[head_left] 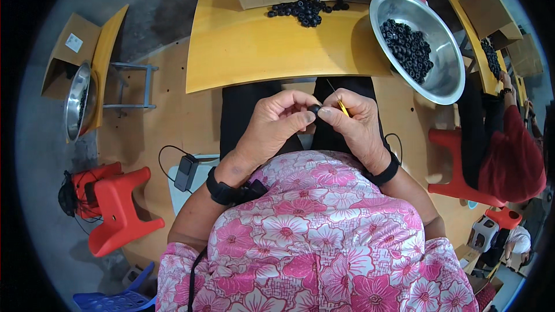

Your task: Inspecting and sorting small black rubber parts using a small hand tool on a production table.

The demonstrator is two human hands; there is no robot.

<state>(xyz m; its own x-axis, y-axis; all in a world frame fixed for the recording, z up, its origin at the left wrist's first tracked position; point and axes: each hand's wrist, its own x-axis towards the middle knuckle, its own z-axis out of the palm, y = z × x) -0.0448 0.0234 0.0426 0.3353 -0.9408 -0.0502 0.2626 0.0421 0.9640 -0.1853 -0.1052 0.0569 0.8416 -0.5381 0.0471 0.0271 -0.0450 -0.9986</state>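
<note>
Over my lap, in front of the table edge, both hands meet at a small round black part. My left hand is closed, pinching this part between thumb and fingers. The thumb and fingertips of my right hand touch the part's other side. Tucked in that right hand is a slim tool with a yellow handle, its thin dark tip pointing up and away. The exact kind of tool is too small to make out. My fingers partly cover the black part.
Ahead stands a yellow table. A cardboard box spills many black ring-shaped parts onto it. At its right edge, a metal bowl holds more. Red stools stand at left; a person in a dark red top sits at right.
</note>
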